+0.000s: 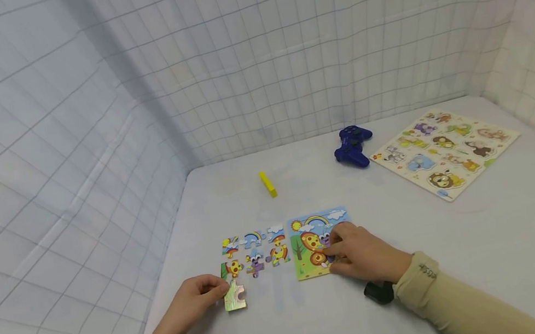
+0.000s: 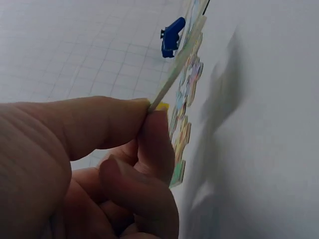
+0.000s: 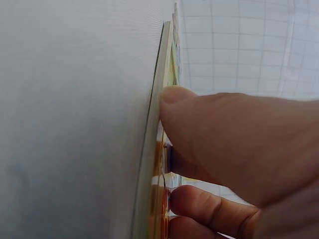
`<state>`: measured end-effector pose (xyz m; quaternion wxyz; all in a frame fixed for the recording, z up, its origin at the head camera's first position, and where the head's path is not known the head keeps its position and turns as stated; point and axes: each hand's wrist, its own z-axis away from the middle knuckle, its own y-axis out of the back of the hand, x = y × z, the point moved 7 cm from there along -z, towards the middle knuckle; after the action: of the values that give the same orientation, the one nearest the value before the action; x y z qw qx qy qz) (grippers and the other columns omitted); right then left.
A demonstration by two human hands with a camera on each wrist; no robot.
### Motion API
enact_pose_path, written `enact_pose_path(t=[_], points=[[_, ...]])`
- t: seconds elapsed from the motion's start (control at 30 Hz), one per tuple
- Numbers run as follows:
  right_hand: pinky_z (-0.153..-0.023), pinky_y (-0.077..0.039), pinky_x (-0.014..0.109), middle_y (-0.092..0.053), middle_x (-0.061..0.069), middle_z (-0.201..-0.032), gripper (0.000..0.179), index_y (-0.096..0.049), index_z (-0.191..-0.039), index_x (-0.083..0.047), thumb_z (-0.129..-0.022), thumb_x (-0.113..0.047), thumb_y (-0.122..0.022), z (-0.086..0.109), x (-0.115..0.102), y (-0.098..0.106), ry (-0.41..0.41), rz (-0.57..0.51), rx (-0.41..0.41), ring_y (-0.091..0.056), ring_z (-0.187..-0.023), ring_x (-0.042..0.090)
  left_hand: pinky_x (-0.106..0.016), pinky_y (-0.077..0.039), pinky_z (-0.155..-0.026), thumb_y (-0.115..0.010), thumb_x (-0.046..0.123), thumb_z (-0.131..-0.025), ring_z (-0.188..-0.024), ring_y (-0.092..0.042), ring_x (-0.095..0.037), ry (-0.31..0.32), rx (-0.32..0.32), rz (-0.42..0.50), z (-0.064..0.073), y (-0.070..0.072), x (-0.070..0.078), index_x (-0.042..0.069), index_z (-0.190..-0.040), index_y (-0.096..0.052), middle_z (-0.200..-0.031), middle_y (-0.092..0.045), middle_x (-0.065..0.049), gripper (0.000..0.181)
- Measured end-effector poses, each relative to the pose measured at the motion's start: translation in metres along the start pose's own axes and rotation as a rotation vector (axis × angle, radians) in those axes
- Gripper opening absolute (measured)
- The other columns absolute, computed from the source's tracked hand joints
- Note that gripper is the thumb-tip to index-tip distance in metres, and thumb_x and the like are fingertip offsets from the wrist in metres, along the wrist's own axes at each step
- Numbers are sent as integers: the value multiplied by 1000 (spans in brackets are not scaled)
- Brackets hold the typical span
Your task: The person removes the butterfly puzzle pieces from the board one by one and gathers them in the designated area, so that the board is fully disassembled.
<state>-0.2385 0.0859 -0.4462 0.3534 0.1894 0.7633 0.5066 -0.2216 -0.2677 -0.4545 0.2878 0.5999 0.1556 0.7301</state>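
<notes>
My left hand (image 1: 196, 302) pinches a greenish jigsaw piece (image 1: 233, 298) between thumb and fingertips. In the left wrist view this piece (image 2: 179, 67) is tilted edge-on, lifted off the table. Just beyond it lie several loose jigsaw pieces (image 1: 253, 239) in two rows, with sun, rainbow and ladybug parts. To their right is a puzzle board (image 1: 307, 269) showing a full colourful picture. My right hand (image 1: 363, 252) rests on the board's right part and covers some of it. The right wrist view has its thumb (image 3: 178, 97) at the board's edge and its other fingertips against the picture side.
A yellow stick-like block (image 1: 267, 184) lies behind the loose pieces. Further back are a blue game controller (image 1: 353, 146) and a large animal puzzle board (image 1: 446, 149) on the right. Grid-patterned white sheets (image 1: 256, 69) rise behind and at the sides of the white table (image 1: 305, 322).
</notes>
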Motion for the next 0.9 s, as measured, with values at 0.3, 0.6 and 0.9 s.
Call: enact_pose_path(t=[0.3,0.6,0.9], points=[[-79,-42,29,-59,-3,-111,34,-76,-125,-19,-93,-31,-76,1,0,1,-2,-24,2,-46,-95,10,-25,-45,-63,-75,22,-95,-76,-55,-13,-60,11,-124,3,4,-3,6,-96,-75,-85,-68,-1,16],[-80,-42,30,-59,-3,-111,34,-76,-125,-19,-93,-32,-76,1,-1,1,3,-27,9,-46,-95,10,-26,-46,-65,-76,17,-93,-74,-57,-13,-46,111,-249,6,8,1,12,-91,-74,-81,-68,3,6],[-82,-43,32,-59,-2,-112,35,-75,-126,-19,-94,-34,-75,1,-2,2,7,-12,-11,-47,-99,11,-26,-45,-65,-79,19,-91,-73,-55,-10,-65,176,-330,9,4,4,13,-89,-72,-78,-65,6,9]])
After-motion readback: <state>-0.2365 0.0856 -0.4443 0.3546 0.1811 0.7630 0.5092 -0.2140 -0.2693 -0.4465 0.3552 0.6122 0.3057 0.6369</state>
